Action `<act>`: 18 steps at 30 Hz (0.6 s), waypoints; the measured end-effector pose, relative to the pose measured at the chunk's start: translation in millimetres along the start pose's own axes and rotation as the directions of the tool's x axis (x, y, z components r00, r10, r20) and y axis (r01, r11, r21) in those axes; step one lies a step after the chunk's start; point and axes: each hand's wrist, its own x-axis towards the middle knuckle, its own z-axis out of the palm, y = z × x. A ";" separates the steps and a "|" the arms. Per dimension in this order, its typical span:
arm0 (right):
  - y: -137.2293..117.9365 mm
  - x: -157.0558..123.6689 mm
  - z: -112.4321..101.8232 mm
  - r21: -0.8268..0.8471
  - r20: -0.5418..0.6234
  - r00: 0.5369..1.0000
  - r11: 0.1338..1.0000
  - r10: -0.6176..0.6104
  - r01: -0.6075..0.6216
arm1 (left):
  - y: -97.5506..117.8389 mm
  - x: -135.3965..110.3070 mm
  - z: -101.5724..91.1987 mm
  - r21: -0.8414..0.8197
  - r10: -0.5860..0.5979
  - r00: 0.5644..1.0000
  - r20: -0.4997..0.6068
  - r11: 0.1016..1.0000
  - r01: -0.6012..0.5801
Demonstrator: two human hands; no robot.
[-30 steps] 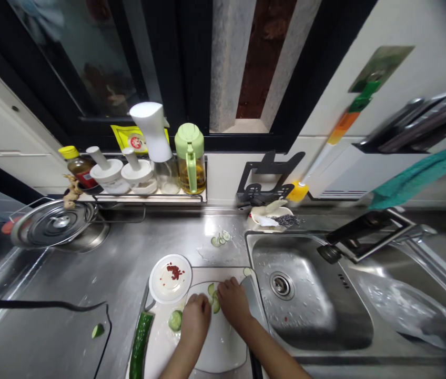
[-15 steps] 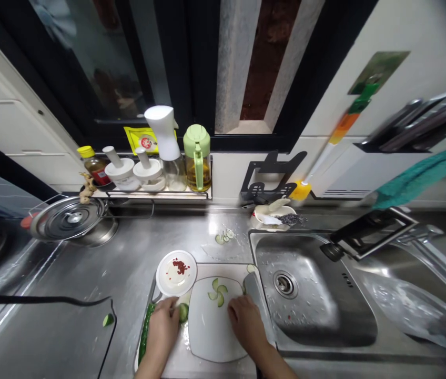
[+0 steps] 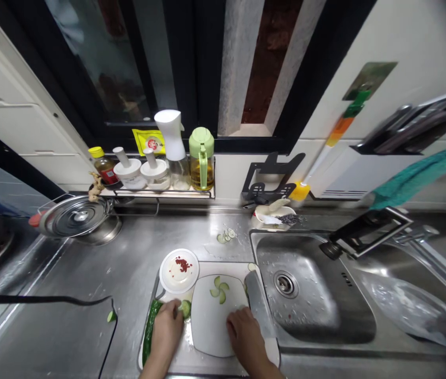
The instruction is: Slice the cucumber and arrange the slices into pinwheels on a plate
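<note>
My left hand (image 3: 166,327) is closed, its fingertips against a small stack of cucumber slices (image 3: 185,308) at the left side of the white square plate (image 3: 211,337). A long piece of cucumber (image 3: 151,329) lies just left of that hand. My right hand (image 3: 245,332) rests over the plate's right edge with its fingers curled together; whatever they may hold is hidden. Several cucumber pieces (image 3: 219,289) form a curved, petal-like pattern on the far part of the plate. Beneath the plate is a cutting board (image 3: 179,363). A knife (image 3: 259,302) lies along the board's right side.
A round white dish (image 3: 173,284) with small red bits sits on the board's far left corner. To the right is a sink (image 3: 310,289). Thin scraps (image 3: 226,235) lie behind the board, and a cucumber end (image 3: 111,316) sits by a black cord (image 3: 69,300) at left.
The camera view has shifted slightly. Both hands stay in nearly the same places, the left by the slices and the right at the plate's edge. The petal-like pattern looks the same.
</note>
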 end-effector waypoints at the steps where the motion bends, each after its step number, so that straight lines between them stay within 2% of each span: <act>1: -0.3 -0.4 0.6 -0.003 -0.004 1.000 1.000 -0.007 0.007 | -0.7 0.2 0.4 -0.003 0.001 1.000 0.005 1.000 -0.001; 6: -2.4 -1.4 3.0 -0.008 -0.015 1.000 1.000 -0.018 0.018 | -3.1 1.0 2.6 0.009 0.012 1.000 -0.004 1.000 -0.012; 11: -5.1 -2.9 3.9 -0.013 -0.030 0.999 0.999 -0.042 0.042 | -0.8 1.0 0.6 0.030 0.017 0.999 0.033 0.999 -0.018; 18: -5.3 -2.8 3.9 -0.016 -0.027 0.998 0.999 -0.048 0.047 | 1.8 -3.2 -1.9 0.116 0.032 0.999 0.030 0.993 -0.035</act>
